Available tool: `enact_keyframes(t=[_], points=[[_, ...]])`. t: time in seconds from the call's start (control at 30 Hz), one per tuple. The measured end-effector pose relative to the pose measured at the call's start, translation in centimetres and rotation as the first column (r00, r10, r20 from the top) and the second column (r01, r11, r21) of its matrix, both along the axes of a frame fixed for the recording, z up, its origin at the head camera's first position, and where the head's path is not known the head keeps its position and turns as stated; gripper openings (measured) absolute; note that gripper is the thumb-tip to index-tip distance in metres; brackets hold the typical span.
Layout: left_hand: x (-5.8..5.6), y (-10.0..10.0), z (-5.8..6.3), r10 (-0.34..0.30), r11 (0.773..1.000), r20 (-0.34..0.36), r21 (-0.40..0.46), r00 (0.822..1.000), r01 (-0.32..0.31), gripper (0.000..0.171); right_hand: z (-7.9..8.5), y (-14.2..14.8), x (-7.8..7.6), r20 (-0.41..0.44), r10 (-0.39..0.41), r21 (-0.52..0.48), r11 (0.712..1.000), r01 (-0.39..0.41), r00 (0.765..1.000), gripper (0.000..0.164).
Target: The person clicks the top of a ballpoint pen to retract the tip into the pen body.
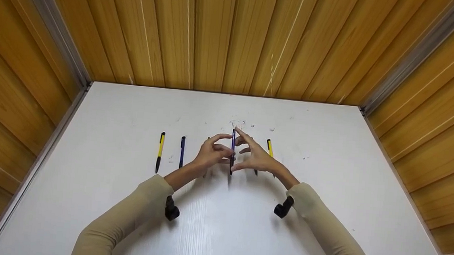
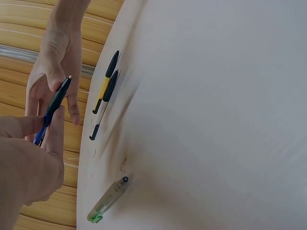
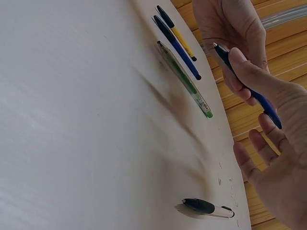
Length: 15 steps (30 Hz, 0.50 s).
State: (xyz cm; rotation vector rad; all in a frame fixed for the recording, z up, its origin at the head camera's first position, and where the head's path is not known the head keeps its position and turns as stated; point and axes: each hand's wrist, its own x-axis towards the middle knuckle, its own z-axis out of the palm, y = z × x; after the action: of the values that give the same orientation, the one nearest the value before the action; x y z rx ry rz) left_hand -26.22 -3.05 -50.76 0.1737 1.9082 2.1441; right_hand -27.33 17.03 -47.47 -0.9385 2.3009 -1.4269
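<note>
A blue pen with a dark grip (image 1: 233, 142) is held up over the white table, its tip toward the person. My left hand (image 1: 210, 154) pinches it near the middle between thumb and fingers, as the left wrist view also shows on the pen (image 2: 53, 106). The right hand (image 1: 259, 157) spans the pen from the other side, thumb by the tip end and index finger by the far end. In the right wrist view its thumb (image 3: 254, 74) lies against the pen, while the other fingers are spread apart from it.
On the white table (image 1: 218, 232), a yellow pen (image 1: 161, 148), another blue pen (image 1: 182, 150) and a clear green pen (image 3: 187, 79) lie to the left. A white pen with black grip (image 3: 201, 206) and a second yellow pen (image 1: 270, 147) lie right. Wood-patterned walls (image 1: 214, 33) surround the table.
</note>
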Motion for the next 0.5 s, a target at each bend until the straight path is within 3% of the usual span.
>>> enact_keyframes(t=[0.13,0.37,0.5], points=[[0.2,0.0,-0.5,-0.002,1.0,0.011,0.018,1.0,0.002,0.055,-0.4,-0.2,0.2,0.02,-0.002,0.015,1.0,0.001,1.0,0.117],[0.0,-0.1,-0.5,-0.006,0.999,0.007,0.04,1.0,0.006,0.057,-3.4,0.6,-2.0,-0.014,0.003,0.051,0.999,-0.002,1.0,0.125],[0.0,-0.3,-0.5,-0.016,0.999,-0.01,0.036,1.0,0.017,0.057,-3.4,0.6,-2.1,-0.024,0.006,0.053,0.999,-0.005,1.0,0.124]])
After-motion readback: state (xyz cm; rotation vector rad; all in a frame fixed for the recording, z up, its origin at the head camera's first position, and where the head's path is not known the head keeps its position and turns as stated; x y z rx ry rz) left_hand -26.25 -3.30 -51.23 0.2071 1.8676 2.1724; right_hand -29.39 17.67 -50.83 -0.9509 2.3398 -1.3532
